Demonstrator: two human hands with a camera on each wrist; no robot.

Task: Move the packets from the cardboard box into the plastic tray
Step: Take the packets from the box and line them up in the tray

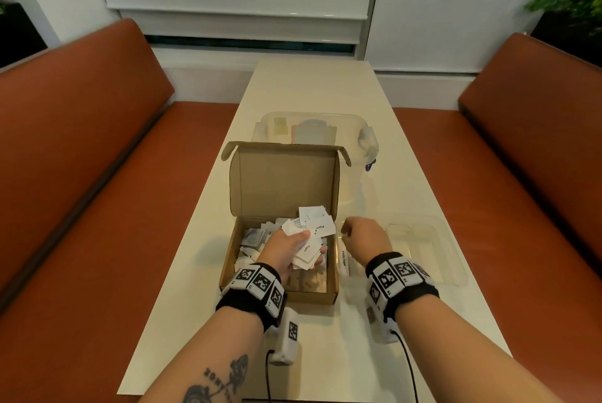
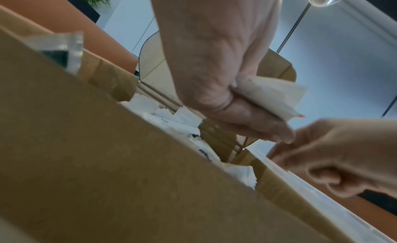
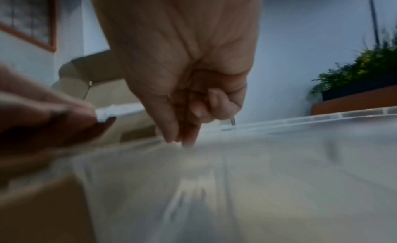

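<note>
The open cardboard box sits mid-table with its lid up, and many white packets lie loose inside. Over the box my left hand grips a bunch of packets; the left wrist view shows that same bunch pinched under the thumb. The clear plastic tray lies just right of the box. My right hand hovers over the tray's left end, fingers curled with nothing visible in them. In the blurred right wrist view its fingertips point down at the tray rim. One long packet lies at the tray's left edge.
A clear lidded container stands behind the box on the narrow cream table. Orange benches run along both long sides. Cables hang from both wrist cameras toward me.
</note>
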